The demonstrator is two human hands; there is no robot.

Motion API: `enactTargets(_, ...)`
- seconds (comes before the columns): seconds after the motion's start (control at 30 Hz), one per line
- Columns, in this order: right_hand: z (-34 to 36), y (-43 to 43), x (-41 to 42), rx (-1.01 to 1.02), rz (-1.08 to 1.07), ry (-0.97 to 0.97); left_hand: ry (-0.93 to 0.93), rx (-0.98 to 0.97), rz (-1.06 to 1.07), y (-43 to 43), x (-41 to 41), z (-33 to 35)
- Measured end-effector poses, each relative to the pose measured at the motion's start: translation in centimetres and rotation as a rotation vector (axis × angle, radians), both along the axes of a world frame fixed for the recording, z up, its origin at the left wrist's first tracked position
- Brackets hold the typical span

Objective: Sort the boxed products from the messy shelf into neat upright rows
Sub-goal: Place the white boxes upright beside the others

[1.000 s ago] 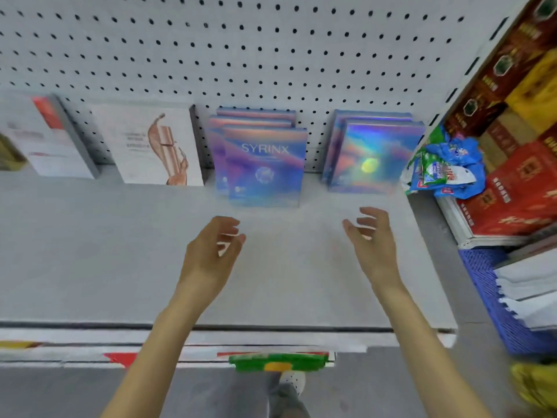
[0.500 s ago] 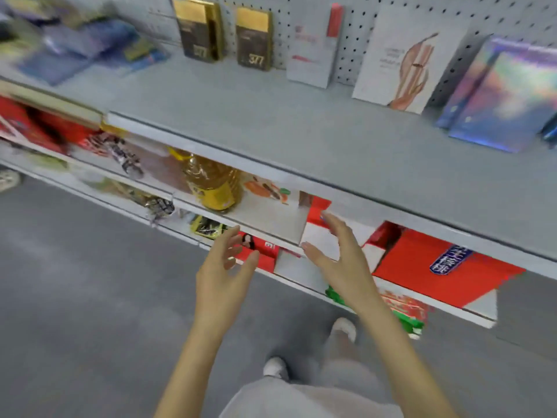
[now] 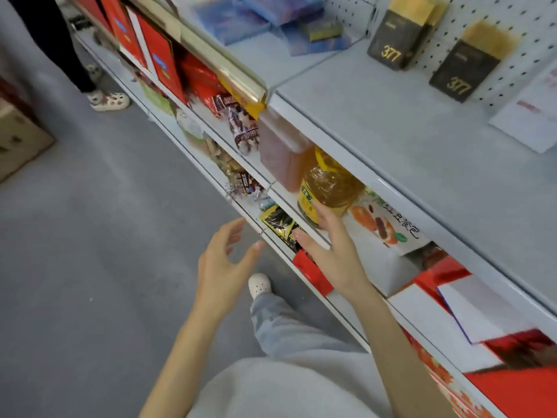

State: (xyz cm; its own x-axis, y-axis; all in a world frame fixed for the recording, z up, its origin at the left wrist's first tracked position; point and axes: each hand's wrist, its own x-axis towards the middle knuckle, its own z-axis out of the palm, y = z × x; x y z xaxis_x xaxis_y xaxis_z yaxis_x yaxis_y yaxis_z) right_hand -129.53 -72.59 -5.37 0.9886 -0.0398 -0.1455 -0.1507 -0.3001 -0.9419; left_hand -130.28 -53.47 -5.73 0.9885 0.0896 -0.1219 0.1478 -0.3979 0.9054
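1. Grey floor (image 3: 90, 267) fills the left of your view. A grey shop rack runs diagonally across the right, its top shelf (image 3: 407, 131) backed by white pegboard (image 3: 512, 13).
2. On that top shelf the left 377 box (image 3: 398, 37) and the right 377 box (image 3: 470, 67) stand upright against the pegboard. Both are dark with gold tops, and there is a gap between them.
3. A white box (image 3: 530, 116) sits further right on the same shelf, cut off by the frame edge.
4. Blue packs (image 3: 271, 22) lie in a loose heap at the shelf's far end (too blurred to read).
5. Your left hand (image 3: 223, 267) is released, fingers loosely spread and holding nothing. It hangs over the floor, just in front of the rack's lower edge.
6. Your right hand (image 3: 334, 251) is also released, fingers straight, at the shelf below. Its fingertips overlap the base of a yellow oil bottle (image 3: 328, 188), and you cannot tell whether they touch it.
7. Red boxes (image 3: 159, 58) stand on the lower shelf further along.
8. A cardboard carton (image 3: 18, 137) sits on the floor at the far left, and another person's shoe (image 3: 108, 99) is near the rack.
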Motion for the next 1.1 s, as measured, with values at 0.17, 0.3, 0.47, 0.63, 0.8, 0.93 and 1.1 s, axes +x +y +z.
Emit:
enactTargets(0.17,1.1,5.9,13.3,0.026,0.071,-0.005,-0.028,0.07,0.09,6.5,11.6,2.6)
enactTargets(0.3,2.7,11.2,23.0,0.031,0.154,-0.031,-0.096,0.087,0.201,12.0,19.4,4.2)
enactTargets(0.47,3.1,17.4,32.7,0.018,0.202,-0.051,-0.043,0.01,0.299,17.6,26.3,2.6)
enactTargets(0.63,1.6,23.3,41.6,0.041,0.105,0.005,-0.001,-0.021,0.257,23.8,35.7,0.2)
enactTargets(0.8,2.7,29.7,50.4,0.104,-0.11,-0.037,-0.008,-0.008,0.109,31.7,47.0,0.8)
enactTargets(0.93,5.1,32.4,55.9,0.061,-0.251,-0.077,-0.034,-0.048,0.047,36.2,56.3,3.3)
enactTargets(1.1,6.1,30.7,60.9,-0.069,-0.511,-0.136,-0.079,-0.07,-0.157,35.8,65.0,5.2)
